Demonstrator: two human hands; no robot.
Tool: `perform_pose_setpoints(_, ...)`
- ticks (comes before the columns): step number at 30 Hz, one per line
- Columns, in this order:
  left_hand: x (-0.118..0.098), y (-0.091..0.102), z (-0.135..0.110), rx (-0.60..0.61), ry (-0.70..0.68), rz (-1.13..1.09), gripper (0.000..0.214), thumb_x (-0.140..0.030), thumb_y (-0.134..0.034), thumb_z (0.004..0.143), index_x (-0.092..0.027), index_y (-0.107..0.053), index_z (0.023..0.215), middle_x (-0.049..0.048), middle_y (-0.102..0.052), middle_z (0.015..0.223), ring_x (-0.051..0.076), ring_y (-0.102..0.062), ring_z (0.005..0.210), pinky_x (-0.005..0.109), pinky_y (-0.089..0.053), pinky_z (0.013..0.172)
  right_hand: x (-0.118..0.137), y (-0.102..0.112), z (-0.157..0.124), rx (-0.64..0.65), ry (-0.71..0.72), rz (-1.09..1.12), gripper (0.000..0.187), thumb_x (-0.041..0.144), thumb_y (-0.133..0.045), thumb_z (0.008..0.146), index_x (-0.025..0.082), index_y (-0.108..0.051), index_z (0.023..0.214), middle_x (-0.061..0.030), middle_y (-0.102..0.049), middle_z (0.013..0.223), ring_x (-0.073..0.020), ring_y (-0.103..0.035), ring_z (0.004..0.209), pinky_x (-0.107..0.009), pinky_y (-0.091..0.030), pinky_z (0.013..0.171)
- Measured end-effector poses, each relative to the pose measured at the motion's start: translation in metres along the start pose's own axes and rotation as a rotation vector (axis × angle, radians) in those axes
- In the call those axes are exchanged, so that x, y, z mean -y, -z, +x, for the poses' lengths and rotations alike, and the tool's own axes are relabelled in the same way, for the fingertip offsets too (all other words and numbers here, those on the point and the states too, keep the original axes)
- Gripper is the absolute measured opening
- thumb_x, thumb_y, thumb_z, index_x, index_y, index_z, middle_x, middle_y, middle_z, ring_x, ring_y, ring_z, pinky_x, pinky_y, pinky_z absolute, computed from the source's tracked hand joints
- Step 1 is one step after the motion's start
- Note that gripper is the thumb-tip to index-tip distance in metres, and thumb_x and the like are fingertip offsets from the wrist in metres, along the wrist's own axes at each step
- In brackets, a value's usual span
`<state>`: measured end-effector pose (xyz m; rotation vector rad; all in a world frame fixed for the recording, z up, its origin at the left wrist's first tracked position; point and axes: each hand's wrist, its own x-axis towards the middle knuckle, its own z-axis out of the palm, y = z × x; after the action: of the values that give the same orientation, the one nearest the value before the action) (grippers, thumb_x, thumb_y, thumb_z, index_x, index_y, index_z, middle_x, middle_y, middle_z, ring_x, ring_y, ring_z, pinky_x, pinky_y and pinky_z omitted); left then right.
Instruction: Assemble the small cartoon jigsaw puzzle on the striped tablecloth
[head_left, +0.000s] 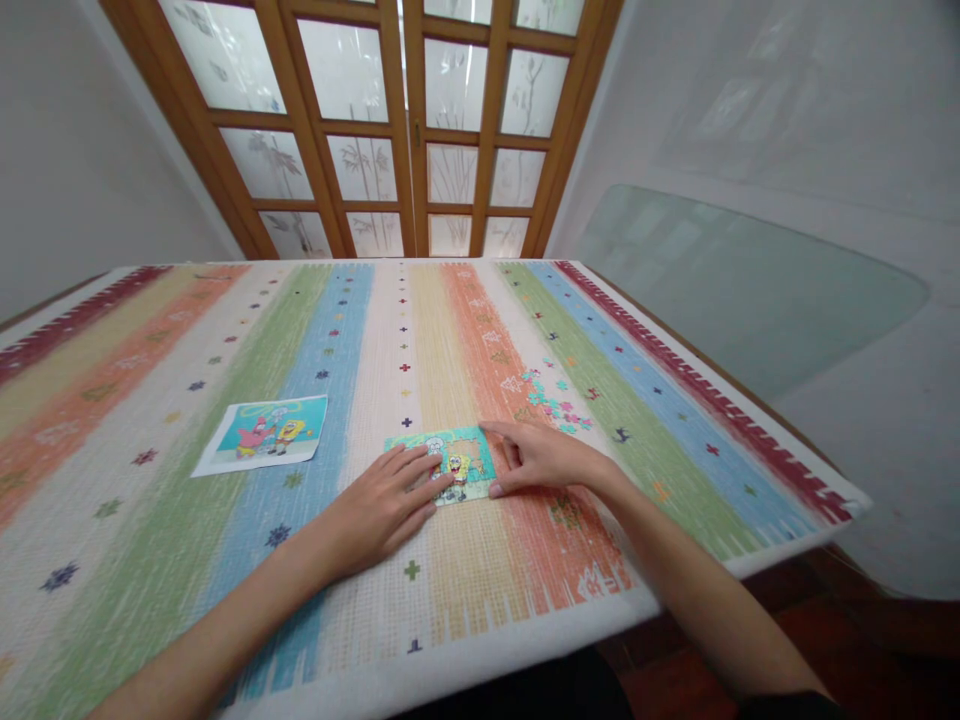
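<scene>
A partly assembled jigsaw puzzle (459, 468) with a yellow cartoon sponge lies flat on the table before me. My left hand (397, 490) rests palm down over its left side, fingers stretched and covering part of the picture. At the right edge is my right hand (536, 458), with index finger and thumb apart near the upper and lower right corners and the other fingers curled. A brownish patch shows in the puzzle's upper right. Loose puzzle pieces (556, 408), turquoise and pink, lie scattered beyond my right hand. To the left sits a printed reference picture (270, 436) of cartoon characters.
A striped, multicoloured tablecloth (187, 520) covers the table, whose front edge is close to my body. Wooden doors with frosted panes (409, 130) stand behind the far edge. A glass panel (735, 280) leans on the right wall.
</scene>
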<state>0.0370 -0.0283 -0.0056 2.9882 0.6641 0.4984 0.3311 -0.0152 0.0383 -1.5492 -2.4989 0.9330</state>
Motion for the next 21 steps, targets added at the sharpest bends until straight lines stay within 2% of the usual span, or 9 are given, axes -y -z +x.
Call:
perform_pose_setpoints(3,0.0,0.0,0.0,-0.002,0.005,-0.014,0.04,-0.028,-0.038,0.107,-0.025,-0.051,0.145,0.0111,-0.056,0.142,0.03,-0.05,0.134,0.057,-0.045,0.11,-0.008,0.006,-0.002,-0.007,0.027,0.029,0.074,0.045,-0.082,0.077,0.014,-0.056,0.14,-0.0005,-0.068,0.073,-0.0177,-0.061,0.068,-0.027,-0.04,0.063)
perform_pose_setpoints(6,-0.001,0.0,0.0,-0.001,0.007,-0.013,0.04,-0.028,-0.039,0.107,-0.025,-0.05,0.146,0.0107,-0.057,0.142,0.029,-0.05,0.133,0.055,-0.044,0.111,-0.022,0.017,-0.005,-0.112,-0.043,-0.034,0.054,0.038,-0.078,0.08,0.016,-0.064,0.128,-0.0012,-0.068,0.074,-0.0159,-0.059,0.065,-0.026,-0.038,0.061)
perform_pose_setpoints(9,-0.001,-0.001,0.0,-0.011,0.013,-0.032,0.04,-0.028,-0.038,0.108,-0.026,-0.05,0.146,0.0098,-0.057,0.142,0.028,-0.049,0.134,0.054,-0.042,0.113,-0.041,0.031,-0.011,-0.244,-0.133,-0.12,0.024,0.032,-0.072,0.083,0.018,-0.07,0.102,-0.0015,-0.069,0.072,-0.0152,-0.06,0.065,-0.026,-0.037,0.061)
perform_pose_setpoints(11,0.0,-0.001,-0.001,-0.019,0.014,-0.042,0.04,-0.028,-0.038,0.108,-0.027,-0.049,0.146,0.0092,-0.057,0.142,0.027,-0.049,0.134,0.053,-0.041,0.114,-0.054,0.04,-0.016,-0.34,-0.233,-0.193,0.011,0.03,-0.069,0.083,0.018,-0.069,0.085,-0.0023,-0.068,0.07,-0.0152,-0.059,0.064,-0.026,-0.035,0.059)
perform_pose_setpoints(14,0.0,-0.001,-0.001,-0.012,0.006,-0.035,0.041,-0.028,-0.039,0.107,-0.027,-0.049,0.147,0.0091,-0.056,0.143,0.027,-0.049,0.134,0.053,-0.042,0.113,-0.072,0.05,-0.025,-0.398,-0.356,-0.251,0.011,0.025,-0.064,0.082,0.019,-0.066,0.073,-0.0035,-0.069,0.07,-0.0163,-0.061,0.065,-0.026,-0.035,0.058)
perform_pose_setpoints(18,0.0,-0.001,-0.001,0.0,0.007,-0.024,0.041,-0.027,-0.039,0.107,-0.026,-0.049,0.147,0.0099,-0.056,0.144,0.029,-0.048,0.136,0.056,-0.043,0.112,-0.089,0.055,-0.034,-0.351,-0.443,-0.244,0.014,0.021,-0.062,0.08,0.019,-0.066,0.066,-0.0045,-0.07,0.068,-0.0175,-0.063,0.065,-0.027,-0.038,0.059)
perform_pose_setpoints(21,0.0,-0.002,-0.001,-0.01,0.01,-0.04,0.04,-0.028,-0.039,0.108,-0.026,-0.049,0.147,0.0098,-0.056,0.143,0.029,-0.048,0.136,0.057,-0.042,0.113,-0.095,0.054,-0.035,-0.334,-0.453,-0.25,0.014,0.022,-0.061,0.079,0.019,-0.068,0.067,-0.005,-0.072,0.069,-0.0183,-0.064,0.067,-0.027,-0.039,0.059)
